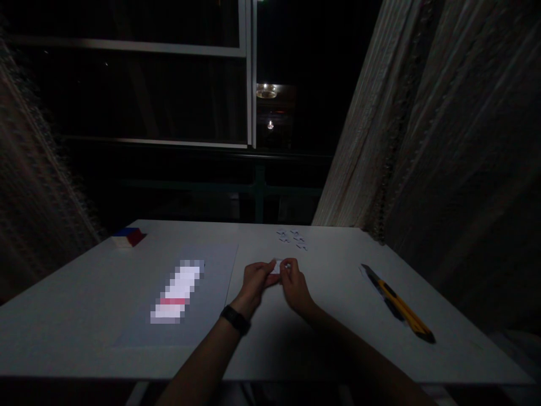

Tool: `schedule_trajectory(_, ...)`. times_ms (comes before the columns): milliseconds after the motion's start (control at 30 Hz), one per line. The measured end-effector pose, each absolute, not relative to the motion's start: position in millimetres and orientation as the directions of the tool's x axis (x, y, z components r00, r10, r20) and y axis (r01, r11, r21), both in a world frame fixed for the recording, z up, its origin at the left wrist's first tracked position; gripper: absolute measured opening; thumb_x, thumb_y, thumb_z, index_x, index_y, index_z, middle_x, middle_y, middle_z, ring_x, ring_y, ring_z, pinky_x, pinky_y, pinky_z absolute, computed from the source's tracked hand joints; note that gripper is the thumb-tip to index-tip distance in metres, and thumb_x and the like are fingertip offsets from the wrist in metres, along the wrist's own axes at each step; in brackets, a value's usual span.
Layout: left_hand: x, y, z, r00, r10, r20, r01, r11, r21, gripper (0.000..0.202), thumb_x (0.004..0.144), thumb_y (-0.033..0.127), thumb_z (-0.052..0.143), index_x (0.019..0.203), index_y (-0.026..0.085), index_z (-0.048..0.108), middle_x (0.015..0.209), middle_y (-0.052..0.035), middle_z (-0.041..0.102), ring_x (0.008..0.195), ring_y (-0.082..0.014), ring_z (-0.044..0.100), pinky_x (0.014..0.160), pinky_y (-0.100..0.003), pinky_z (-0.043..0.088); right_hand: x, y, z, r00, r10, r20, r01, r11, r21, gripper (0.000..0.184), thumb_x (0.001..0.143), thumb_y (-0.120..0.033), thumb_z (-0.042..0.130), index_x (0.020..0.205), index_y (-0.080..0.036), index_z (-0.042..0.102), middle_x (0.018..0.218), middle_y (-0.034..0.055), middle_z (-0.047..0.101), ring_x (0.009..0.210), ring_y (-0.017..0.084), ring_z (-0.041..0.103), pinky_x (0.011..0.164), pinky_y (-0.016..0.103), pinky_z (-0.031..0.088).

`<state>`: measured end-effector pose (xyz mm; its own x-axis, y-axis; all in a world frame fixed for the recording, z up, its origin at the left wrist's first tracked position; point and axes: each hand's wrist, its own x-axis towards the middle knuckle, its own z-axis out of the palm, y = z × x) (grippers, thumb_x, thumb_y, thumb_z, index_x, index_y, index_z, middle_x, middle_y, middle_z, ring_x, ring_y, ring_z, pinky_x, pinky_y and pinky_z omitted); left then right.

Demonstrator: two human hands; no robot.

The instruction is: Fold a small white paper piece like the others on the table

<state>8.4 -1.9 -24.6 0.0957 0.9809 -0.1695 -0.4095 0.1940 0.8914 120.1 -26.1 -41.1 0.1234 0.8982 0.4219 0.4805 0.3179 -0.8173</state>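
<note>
Between my two hands is a small piece of white paper (276,267), raised over the middle of the table. My left hand (255,280), with a dark watch (235,320) on the wrist, pinches its left side. On the other side, the fingers of my right hand (295,286) close on the paper's right edge. Just beyond my hands lie several small paper pieces (299,239) with dark marks, set out in a loose group. What is on the held piece is too small to make out.
A yellow and black utility knife (399,304) lies at the right. On the left a large sheet (220,282) carries a bright, pixelated rectangle (177,290). A blue, red and white block (127,237) sits at the back left of the white table (338,349). Curtains (363,113) flank the dark window.
</note>
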Motion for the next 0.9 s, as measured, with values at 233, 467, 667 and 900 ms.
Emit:
schedule_trajectory(233,7.1,-0.6,-26.2,0.113,0.978,-0.173,-0.424,0.205,0.882,0.027,0.055,0.027,0.075,0.061,0.008,0.056,0.055,-0.0052,0.059,0.05,-0.0125,0.059,0.055,-0.024,0.051,120.5,-26.6,-40.0,0.105,0.909,0.403,0.449,0.318,-0.835,0.017,0.084,-0.031,0.033,0.091,-0.019,0.043,0.063,-0.0003,0.056,0.055,0.016,0.053,0.05,0.025,0.037)
schedule_trajectory(467,8.3,-1.4,-24.8,0.075,0.983,-0.167,-0.403,0.183,0.897,0.03,0.052,0.03,0.076,0.059,0.008,0.056,0.053,-0.0041,0.058,0.049,-0.0125,0.059,0.053,-0.022,0.05,119.4,-28.3,-35.5,0.081,0.916,0.394,0.482,0.31,-0.82,0.016,0.084,-0.031,0.032,0.089,-0.02,0.042,0.06,-0.0016,0.054,0.052,0.015,0.052,0.048,0.024,0.035)
schedule_trajectory(667,8.9,-4.1,-21.2,0.062,0.986,-0.154,-0.376,0.166,0.912,0.031,0.051,0.031,0.076,0.059,0.008,0.056,0.051,-0.0035,0.057,0.048,-0.0125,0.058,0.05,-0.022,0.049,119.3,-28.2,-35.2,0.084,0.907,0.413,0.503,0.319,-0.803,0.016,0.082,-0.03,0.034,0.089,-0.019,0.043,0.058,-0.0022,0.054,0.049,0.015,0.051,0.046,0.024,0.034)
schedule_trajectory(900,7.9,-2.3,-21.2,0.07,0.982,-0.176,-0.378,0.19,0.906,0.028,0.054,0.028,0.075,0.059,0.008,0.057,0.052,-0.0044,0.058,0.048,-0.0123,0.058,0.05,-0.022,0.049,118.9,-29.6,-34.6,0.071,0.91,0.408,0.464,0.332,-0.821,0.016,0.082,-0.031,0.036,0.09,-0.02,0.043,0.057,-0.0026,0.056,0.049,0.015,0.052,0.046,0.024,0.035)
